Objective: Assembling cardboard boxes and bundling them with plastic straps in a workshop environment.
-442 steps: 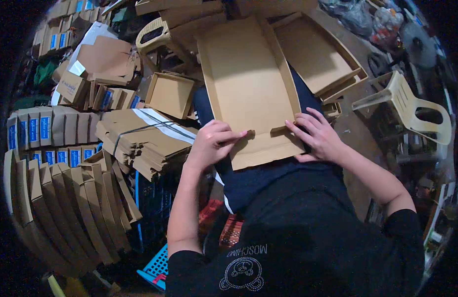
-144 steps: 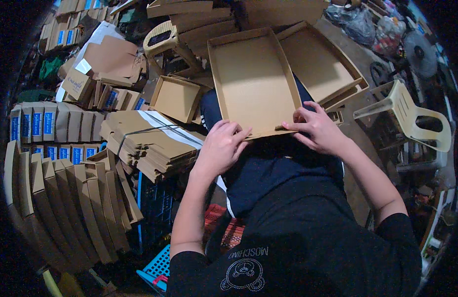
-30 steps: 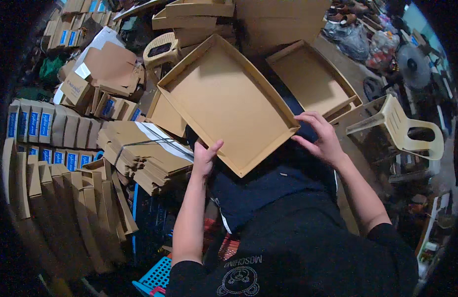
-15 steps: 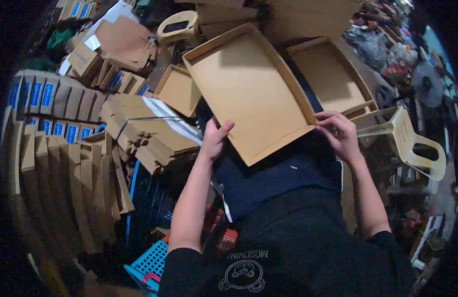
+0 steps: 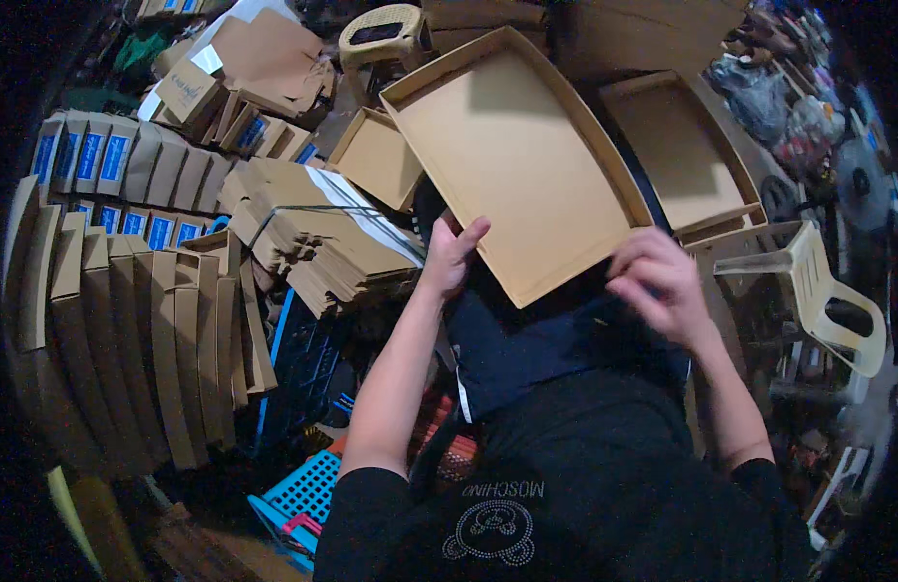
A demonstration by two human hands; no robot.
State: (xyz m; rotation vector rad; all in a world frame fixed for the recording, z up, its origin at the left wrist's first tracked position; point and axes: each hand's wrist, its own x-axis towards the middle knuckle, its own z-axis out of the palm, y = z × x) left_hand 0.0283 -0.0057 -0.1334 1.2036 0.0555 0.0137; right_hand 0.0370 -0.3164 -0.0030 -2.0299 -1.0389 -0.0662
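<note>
A shallow cardboard box tray [image 5: 527, 165], open side up, is tilted above my lap. My left hand [image 5: 451, 254] grips its near left edge, thumb over the rim and the other fingers hidden beneath. Beside the near right corner is my right hand [image 5: 662, 286], slightly blurred. Its fingers are bent, thumb and forefinger stand apart, and nothing shows between them. Whether a fingertip still touches the corner is hard to see. Another cardboard tray [image 5: 682, 145] lies just beyond on the right, and a smaller one [image 5: 379, 160] is partly hidden on the left.
Tied flat cardboard [image 5: 323, 228] is stacked on the left, by rows of folded boxes [image 5: 129, 320]. A blue plastic basket [image 5: 299, 500] sits low left. Cream plastic stools stand at the far side [image 5: 383, 39] and at right [image 5: 827, 296]. Plastic bags [image 5: 759, 97] lie far right.
My right hand has loosened from its pinch on the tray's near right corner, and its fingers have shifted. My left hand keeps its grip. The whole view has shifted a little.
</note>
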